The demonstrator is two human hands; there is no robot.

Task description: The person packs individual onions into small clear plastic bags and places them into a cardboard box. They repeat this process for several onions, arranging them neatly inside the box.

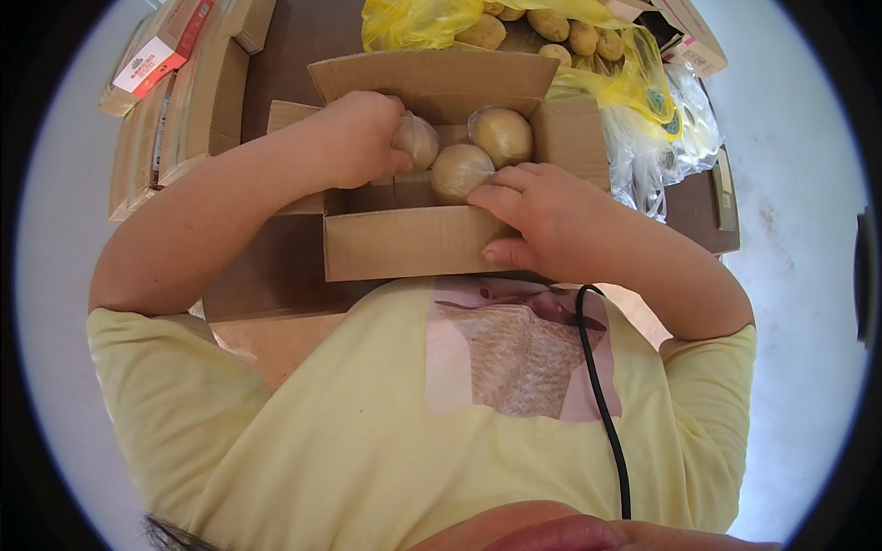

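Note:
An open cardboard box point(406, 241) stands before me with its flaps spread. Inside lie three potatoes, each in clear plastic wrap: one at the left point(416, 141), one in the middle point(463, 172) and one at the right point(501, 136). My left hand point(365, 141) reaches in over the left side, its fingers and thumb around the left wrapped potato. Over the front flap, my right hand point(544, 213) has its fingertips at the middle wrapped potato and its thumb outside the flap; whether it grips the potato is not clear.
Behind the box, loose potatoes point(549, 25) lie in a yellow plastic bag point(420, 24). Clear plastic bags point(637, 162) are at the right, near a roll-like clear bundle point(692, 127). Flattened cardboard boxes point(207, 103) and a red and white box point(162, 52) are stacked left on the brown table point(275, 275).

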